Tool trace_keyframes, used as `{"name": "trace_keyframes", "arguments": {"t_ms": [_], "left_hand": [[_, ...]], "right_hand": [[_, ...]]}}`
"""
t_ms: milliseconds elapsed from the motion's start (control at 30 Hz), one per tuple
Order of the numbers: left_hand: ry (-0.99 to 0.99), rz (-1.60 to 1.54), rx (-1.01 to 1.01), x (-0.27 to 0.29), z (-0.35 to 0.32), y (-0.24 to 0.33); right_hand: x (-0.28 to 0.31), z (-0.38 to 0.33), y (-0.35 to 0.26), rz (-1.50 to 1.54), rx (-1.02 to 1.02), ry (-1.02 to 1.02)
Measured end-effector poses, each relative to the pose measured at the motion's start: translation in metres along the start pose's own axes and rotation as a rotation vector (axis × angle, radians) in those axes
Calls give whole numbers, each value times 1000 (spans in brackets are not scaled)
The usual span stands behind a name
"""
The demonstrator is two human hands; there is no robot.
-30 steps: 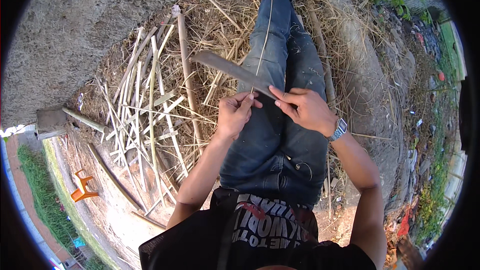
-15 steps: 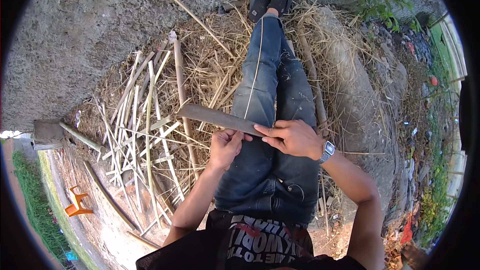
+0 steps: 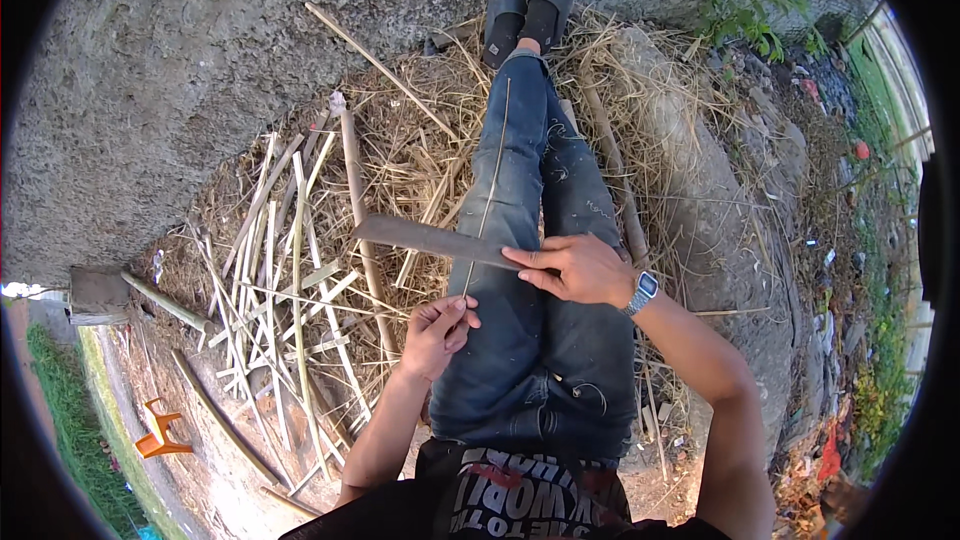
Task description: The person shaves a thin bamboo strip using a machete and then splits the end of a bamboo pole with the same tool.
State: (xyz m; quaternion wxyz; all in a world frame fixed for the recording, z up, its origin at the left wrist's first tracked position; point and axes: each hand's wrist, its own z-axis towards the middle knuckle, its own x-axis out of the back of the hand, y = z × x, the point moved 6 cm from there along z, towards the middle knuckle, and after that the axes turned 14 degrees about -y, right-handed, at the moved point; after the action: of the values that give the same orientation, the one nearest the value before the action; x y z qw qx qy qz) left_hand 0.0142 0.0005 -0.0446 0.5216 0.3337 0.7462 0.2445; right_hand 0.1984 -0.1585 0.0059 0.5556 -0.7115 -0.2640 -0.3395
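The blade [image 3: 432, 239] crosses the strip [image 3: 497, 162] above my legs [image 3: 500, 340]; sticks [image 3: 299, 270] lie piled to my left, with a stool [image 3: 160, 437] farther left.

Your right hand [image 3: 580, 272] covers one end of the flat blade [image 3: 425, 239], which hides a short stretch of the thin strip [image 3: 492, 175]; your left hand [image 3: 436, 336] conceals that strip's near end. The lower edge cuts off your black shirt [image 3: 440, 500], and your watch's display [image 3: 647, 285] is too small to read.
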Motion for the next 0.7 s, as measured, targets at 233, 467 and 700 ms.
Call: {"name": "trace_keyframes", "arguments": {"t_ms": [233,467,700], "left_hand": [[-41,-142,22,-1,-2,2],[-90,-79,3,8,-2,-8],[31,394,-17,10,-4,8]], "right_hand": [[19,11,39,102,-123,131],[14,0,22,61,-25,92],[19,1,34,130,-122,155]]}}
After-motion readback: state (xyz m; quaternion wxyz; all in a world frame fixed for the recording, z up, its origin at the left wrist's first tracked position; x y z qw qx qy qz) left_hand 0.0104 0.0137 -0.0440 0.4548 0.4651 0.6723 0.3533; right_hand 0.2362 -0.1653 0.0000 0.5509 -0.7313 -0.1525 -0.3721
